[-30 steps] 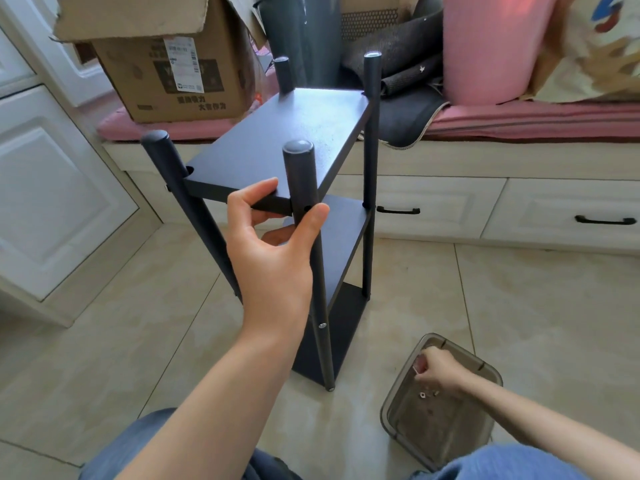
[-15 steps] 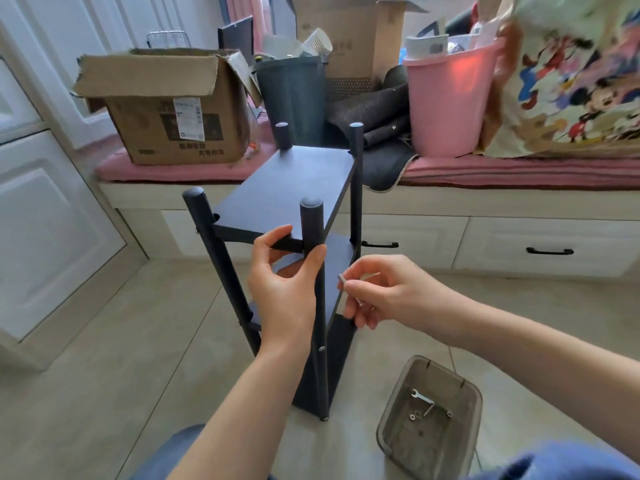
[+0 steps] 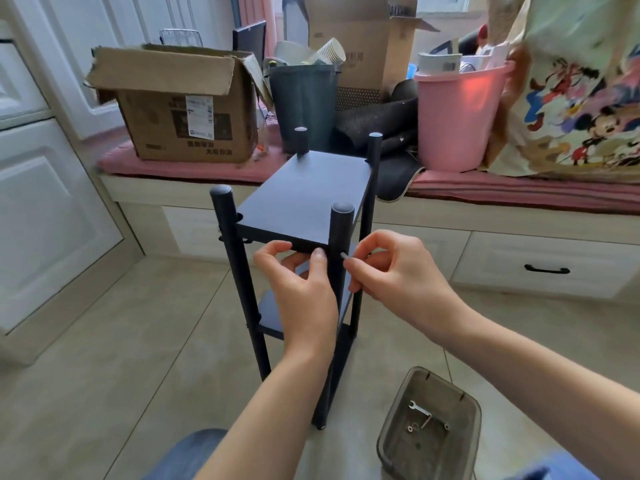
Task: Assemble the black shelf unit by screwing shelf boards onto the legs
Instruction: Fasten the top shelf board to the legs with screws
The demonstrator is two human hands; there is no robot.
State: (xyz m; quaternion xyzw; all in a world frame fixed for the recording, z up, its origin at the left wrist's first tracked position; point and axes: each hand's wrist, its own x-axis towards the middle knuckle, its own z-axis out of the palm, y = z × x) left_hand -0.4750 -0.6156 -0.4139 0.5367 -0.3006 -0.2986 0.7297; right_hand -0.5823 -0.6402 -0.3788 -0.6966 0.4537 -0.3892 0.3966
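Since half a second earlier, the right hand (image 3: 391, 271) had carried its pinched screw (image 3: 344, 255) to the near leg (image 3: 341, 237) at frame center. The left hand (image 3: 301, 271) stayed clamped on the top board (image 3: 304, 199). The box (image 3: 180, 109) label was illegible.

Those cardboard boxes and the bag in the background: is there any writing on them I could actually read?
Left cardboard box: white shipping label and dark printed characters, too blurred to read.
Back cardboard box: faint print, illegible.
Cartoon bag: pictures only, no words visible.
Nothing can be quoted.
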